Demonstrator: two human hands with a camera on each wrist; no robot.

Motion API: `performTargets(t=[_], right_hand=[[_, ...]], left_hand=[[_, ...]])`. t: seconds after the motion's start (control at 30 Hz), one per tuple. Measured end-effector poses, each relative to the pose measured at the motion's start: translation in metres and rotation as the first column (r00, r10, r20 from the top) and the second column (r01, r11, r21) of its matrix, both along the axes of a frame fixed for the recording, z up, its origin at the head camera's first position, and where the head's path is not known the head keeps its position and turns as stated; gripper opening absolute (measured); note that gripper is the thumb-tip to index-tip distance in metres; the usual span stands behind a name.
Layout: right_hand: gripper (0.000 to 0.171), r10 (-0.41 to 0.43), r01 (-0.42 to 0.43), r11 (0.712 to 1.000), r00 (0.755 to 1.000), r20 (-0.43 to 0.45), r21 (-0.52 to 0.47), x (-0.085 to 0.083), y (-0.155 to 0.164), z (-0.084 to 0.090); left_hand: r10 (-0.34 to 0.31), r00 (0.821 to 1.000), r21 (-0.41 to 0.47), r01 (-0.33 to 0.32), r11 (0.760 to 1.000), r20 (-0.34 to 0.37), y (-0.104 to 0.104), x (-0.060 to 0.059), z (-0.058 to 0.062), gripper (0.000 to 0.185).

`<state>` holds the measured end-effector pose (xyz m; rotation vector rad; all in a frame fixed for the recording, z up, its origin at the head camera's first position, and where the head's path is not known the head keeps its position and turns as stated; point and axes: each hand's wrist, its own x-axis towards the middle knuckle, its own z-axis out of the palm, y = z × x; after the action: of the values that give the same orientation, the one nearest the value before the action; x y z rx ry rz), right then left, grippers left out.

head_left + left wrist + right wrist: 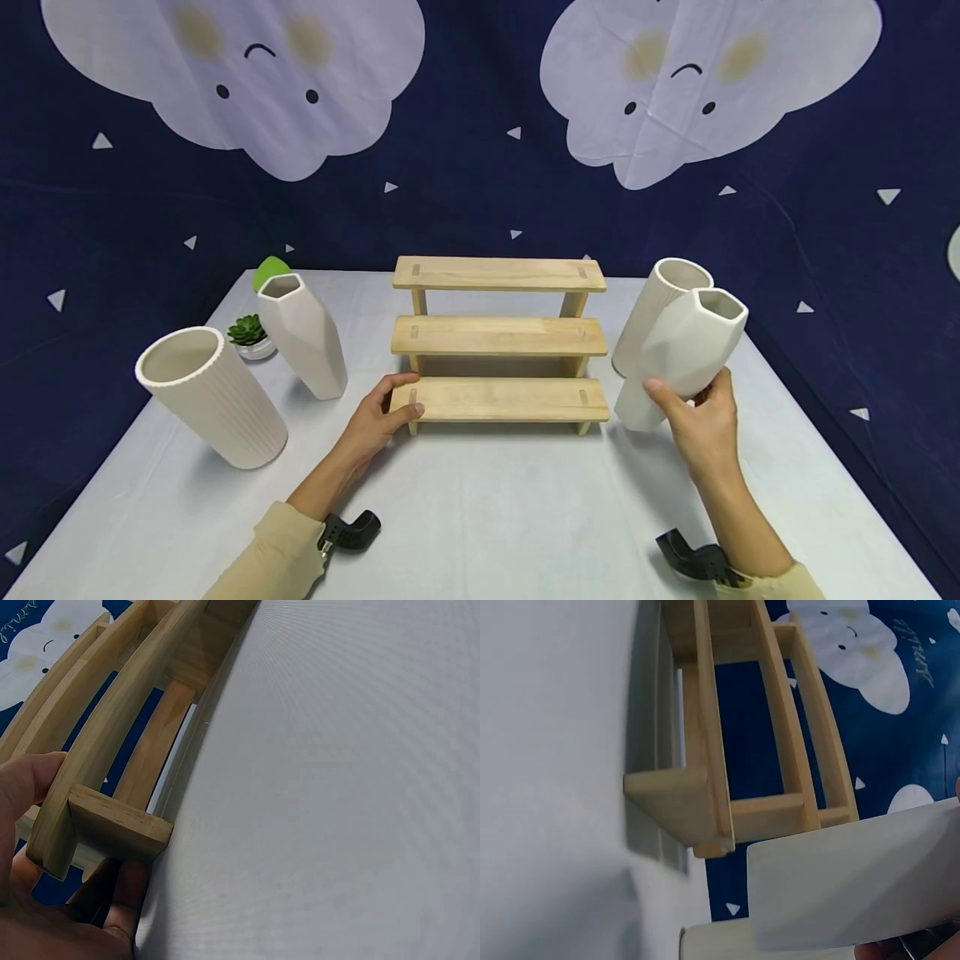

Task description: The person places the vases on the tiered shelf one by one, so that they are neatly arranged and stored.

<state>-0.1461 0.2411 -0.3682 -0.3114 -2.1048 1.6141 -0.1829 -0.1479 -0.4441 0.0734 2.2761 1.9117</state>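
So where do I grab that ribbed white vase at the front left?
Probably around the middle of the ribbed vase, coming from the front: its body is round with ridges to grip, while an angular vase and little plant stand farther back.

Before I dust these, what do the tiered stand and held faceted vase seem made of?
Tiered stand: light wood, smooth, perhaps unvarnished; grain and inset joints show. Faceted vase: probably ceramic, low-sheen, given its even white surface; plastic possible.
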Motion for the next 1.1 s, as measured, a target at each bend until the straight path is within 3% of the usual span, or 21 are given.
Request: performTargets(t=[0.47, 1.1], right_hand=[[0.062, 0.102, -0.102, 0.995, 0.995, -0.007, 0.001, -0.001, -0.023, 0.003], [0.073, 0.232, -0.232, 0.973, 0.973, 0.006, 0.007, -0.009, -0.052, 0.007]], left_hand=[[-0.006, 1.000, 0.008, 0.006, 1.000, -0.001, 0.000, 0.000, -0.001, 0.053], [0.003, 1.000, 0.025, -0.003, 1.000, -0.012, 0.000, 0.000, -0.002, 0.053]])
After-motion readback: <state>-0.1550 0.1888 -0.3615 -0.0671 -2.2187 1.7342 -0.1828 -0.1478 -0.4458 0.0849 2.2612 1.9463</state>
